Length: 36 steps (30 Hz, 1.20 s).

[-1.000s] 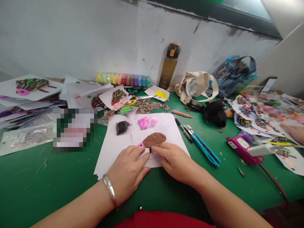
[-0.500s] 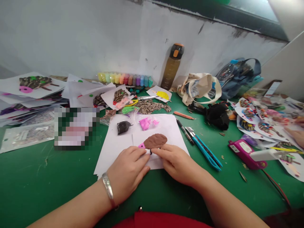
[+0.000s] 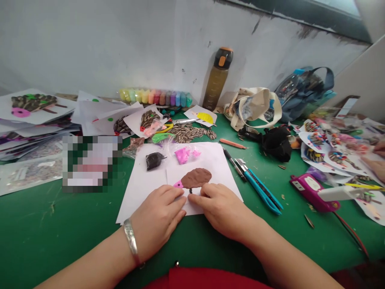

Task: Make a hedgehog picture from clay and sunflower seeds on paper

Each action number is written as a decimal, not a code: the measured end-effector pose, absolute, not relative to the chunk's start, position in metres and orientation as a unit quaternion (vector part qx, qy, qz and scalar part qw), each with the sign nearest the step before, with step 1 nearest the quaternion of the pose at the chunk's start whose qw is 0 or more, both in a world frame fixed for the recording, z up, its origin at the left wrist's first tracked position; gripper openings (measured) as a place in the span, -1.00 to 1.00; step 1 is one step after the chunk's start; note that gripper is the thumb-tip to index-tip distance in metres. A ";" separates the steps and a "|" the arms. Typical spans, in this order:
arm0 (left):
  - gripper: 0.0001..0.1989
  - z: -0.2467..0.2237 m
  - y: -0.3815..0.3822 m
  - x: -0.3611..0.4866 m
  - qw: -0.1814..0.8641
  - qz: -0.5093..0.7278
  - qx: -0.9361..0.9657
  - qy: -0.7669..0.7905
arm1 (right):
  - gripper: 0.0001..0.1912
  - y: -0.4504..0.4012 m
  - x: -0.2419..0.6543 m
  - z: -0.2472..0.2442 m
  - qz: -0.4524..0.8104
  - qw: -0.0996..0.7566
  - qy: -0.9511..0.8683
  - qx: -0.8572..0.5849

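A brown clay oval (image 3: 197,178) with a pink clay head (image 3: 178,185) and a dark eye lies on a small white sheet (image 3: 173,172). Below the oval is a short black clay strip (image 3: 190,191). My right hand (image 3: 224,206) has one finger stretched out, its tip at the strip's lower end; the other fingers are bent and partly hidden. Flat on the paper, just below the pink head, my left hand (image 3: 159,212) rests with fingers extended, holding nothing. Bags of black clay (image 3: 154,161) and pink clay (image 3: 183,155) lie beyond the oval.
Right of the papers lie a black pen (image 3: 234,163) and a blue cutter (image 3: 261,190). Sunflower seeds (image 3: 191,132), a bottle (image 3: 217,80) and clay tubs (image 3: 155,97) are further back. A magenta glue gun (image 3: 314,192) lies right, near another person's hand (image 3: 373,166). Pictures (image 3: 36,106) are stacked left.
My right fingertip has moved slightly down along the black strip, from its upper part to its lower end. My left hand stays on the paper. The camera view has shifted slightly.
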State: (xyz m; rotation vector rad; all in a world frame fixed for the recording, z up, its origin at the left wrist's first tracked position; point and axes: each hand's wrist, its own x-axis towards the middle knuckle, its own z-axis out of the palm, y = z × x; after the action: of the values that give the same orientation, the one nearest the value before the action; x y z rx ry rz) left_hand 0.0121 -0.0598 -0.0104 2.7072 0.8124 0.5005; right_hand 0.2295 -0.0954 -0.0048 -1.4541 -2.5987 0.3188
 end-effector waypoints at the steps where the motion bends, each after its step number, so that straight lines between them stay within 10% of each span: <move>1: -0.76 -0.010 -0.060 0.012 0.135 0.171 0.935 0.280 | -0.64 -0.095 0.230 -0.005 0.107 0.074 -0.866 -0.484; 15: -0.77 -0.010 -0.062 0.018 0.063 0.224 0.932 0.279 | -0.56 -0.091 0.238 -0.003 0.201 0.176 -0.828 -0.493; 36: -0.73 -0.014 -0.062 0.024 0.050 0.190 0.928 0.315 | -0.71 -0.094 0.231 -0.004 0.148 0.110 -0.846 -0.500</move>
State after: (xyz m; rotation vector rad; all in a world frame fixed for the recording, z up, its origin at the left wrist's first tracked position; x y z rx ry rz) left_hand 0.0236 -0.0624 -0.0136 2.8263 0.9604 0.5785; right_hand 0.2309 -0.0936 -0.0041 -1.4700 -2.4871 0.4346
